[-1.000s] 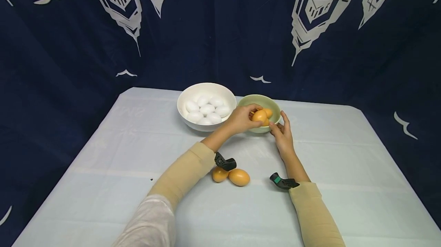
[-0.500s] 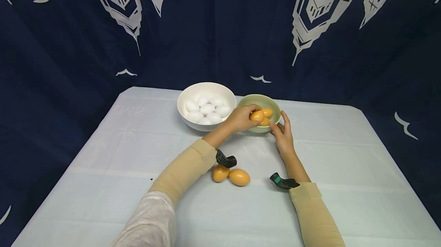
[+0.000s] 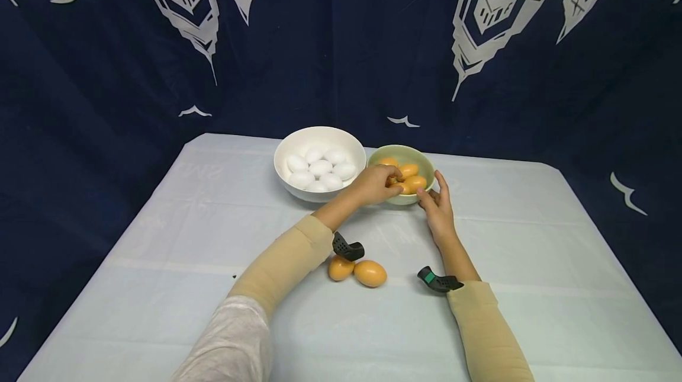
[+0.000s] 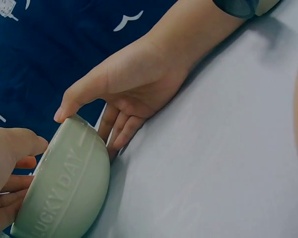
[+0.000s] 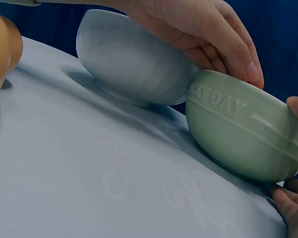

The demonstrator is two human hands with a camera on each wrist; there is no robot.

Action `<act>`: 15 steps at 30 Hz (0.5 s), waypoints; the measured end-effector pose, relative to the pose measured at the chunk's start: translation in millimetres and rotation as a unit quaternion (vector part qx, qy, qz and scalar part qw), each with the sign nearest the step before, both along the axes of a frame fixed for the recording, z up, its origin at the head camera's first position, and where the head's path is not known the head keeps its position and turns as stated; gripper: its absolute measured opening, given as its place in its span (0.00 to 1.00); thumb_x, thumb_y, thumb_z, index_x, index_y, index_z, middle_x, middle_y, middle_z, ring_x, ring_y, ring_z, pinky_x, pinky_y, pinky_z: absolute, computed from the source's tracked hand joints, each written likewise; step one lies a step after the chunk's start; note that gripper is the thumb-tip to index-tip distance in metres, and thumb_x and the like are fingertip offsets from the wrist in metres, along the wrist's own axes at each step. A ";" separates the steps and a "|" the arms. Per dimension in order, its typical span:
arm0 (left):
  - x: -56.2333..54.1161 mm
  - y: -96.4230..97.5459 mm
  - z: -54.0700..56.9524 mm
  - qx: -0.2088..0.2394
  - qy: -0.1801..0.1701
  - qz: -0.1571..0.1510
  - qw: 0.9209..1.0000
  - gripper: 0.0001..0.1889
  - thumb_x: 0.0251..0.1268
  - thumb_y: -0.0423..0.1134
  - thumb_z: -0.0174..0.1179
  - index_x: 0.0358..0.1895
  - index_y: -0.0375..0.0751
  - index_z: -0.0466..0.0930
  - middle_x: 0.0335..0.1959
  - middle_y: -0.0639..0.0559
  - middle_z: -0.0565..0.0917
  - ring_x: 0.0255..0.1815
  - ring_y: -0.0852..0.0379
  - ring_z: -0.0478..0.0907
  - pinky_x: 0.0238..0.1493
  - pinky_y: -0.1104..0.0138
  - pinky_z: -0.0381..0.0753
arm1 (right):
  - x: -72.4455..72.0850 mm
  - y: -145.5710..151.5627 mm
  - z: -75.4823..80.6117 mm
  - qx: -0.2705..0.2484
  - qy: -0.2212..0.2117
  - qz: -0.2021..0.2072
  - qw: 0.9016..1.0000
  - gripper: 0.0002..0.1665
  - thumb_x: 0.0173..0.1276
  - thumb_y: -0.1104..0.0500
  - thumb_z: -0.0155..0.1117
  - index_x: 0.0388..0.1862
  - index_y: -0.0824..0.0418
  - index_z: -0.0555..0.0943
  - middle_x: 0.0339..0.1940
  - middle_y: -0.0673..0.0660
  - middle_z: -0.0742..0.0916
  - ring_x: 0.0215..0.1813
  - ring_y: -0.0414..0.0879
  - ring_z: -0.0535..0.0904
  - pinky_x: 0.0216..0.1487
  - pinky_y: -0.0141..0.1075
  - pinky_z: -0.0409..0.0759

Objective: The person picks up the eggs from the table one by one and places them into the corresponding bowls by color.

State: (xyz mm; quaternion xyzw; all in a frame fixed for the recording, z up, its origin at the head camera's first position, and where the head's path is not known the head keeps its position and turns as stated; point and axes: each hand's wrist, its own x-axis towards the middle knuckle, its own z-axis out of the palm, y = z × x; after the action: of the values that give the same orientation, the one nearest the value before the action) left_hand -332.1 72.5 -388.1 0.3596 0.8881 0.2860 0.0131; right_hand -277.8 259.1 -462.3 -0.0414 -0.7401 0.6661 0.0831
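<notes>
My left hand (image 3: 375, 185) reaches over the near-left rim of the green bowl (image 3: 428, 164). Its fingertips are inside, among several orange-yellow eggs (image 3: 415, 183), with thumb and fingers apart in the left wrist view. My right hand (image 3: 439, 213) grips the bowl from the right, thumb at the rim and fingers low on the outer wall. Raised lettering marks the bowl's side in both wrist views. Part of the bowl's inside is hidden behind my left fingers. Below my left wrist, an orange-yellow egg (image 3: 340, 269) touches another orange-yellow egg (image 3: 370, 273) on the table.
Left of the green bowl stands a larger white bowl (image 3: 285, 183) with several white eggs (image 3: 320, 169) in it. A white cloth covers the table (image 3: 176, 287). Behind its far edge hangs a dark blue patterned curtain (image 3: 330, 62).
The egg between my left fingers has gone lower into the green bowl and out of their hold. More orange-yellow eggs show there now. My right hand has stayed on the bowl.
</notes>
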 end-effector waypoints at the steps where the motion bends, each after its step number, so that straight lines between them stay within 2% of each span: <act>1: 0.9 -1.4 -0.2 0.005 0.003 0.000 1.000 0.18 0.67 0.43 0.62 0.55 0.37 0.80 0.43 0.47 0.84 0.43 0.54 0.79 0.45 0.69 0.76 | 0.0 -0.2 0.2 0.001 0.000 0.000 1.000 0.42 0.77 0.50 0.52 0.81 0.43 0.43 0.68 0.68 0.70 0.62 0.49 0.70 0.65 0.42 0.70; 7: 9.9 -15.1 2.0 0.038 -0.002 0.008 0.999 0.19 0.67 0.42 0.62 0.57 0.38 0.80 0.52 0.46 0.84 0.52 0.53 0.79 0.53 0.66 0.77 | -0.1 -1.2 1.6 0.008 -0.005 -0.007 1.000 0.42 0.77 0.50 0.53 0.81 0.45 0.43 0.68 0.69 0.70 0.64 0.52 0.69 0.66 0.43 0.69; 12: 18.3 -30.8 1.6 0.063 -0.012 0.001 0.998 0.19 0.67 0.42 0.63 0.57 0.38 0.80 0.54 0.48 0.83 0.53 0.53 0.78 0.55 0.67 0.75 | -1.4 -0.1 0.4 0.014 -0.004 -0.011 1.000 0.42 0.77 0.49 0.52 0.81 0.45 0.44 0.67 0.69 0.71 0.62 0.50 0.71 0.64 0.39 0.71; 15: 23.2 -39.7 0.3 0.070 -0.021 -0.005 0.997 0.18 0.67 0.41 0.63 0.57 0.38 0.79 0.54 0.49 0.83 0.53 0.53 0.78 0.55 0.69 0.74 | -1.7 -0.2 -0.2 0.009 -0.005 -0.011 1.000 0.42 0.77 0.50 0.52 0.81 0.44 0.44 0.68 0.68 0.71 0.63 0.51 0.70 0.65 0.40 0.71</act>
State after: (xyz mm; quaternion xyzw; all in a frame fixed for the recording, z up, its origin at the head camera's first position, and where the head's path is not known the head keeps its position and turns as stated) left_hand -308.8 32.8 -387.8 0.3577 0.8638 0.3548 0.0079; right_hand -279.5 258.9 -462.6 -0.0520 -0.7463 0.6579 0.0866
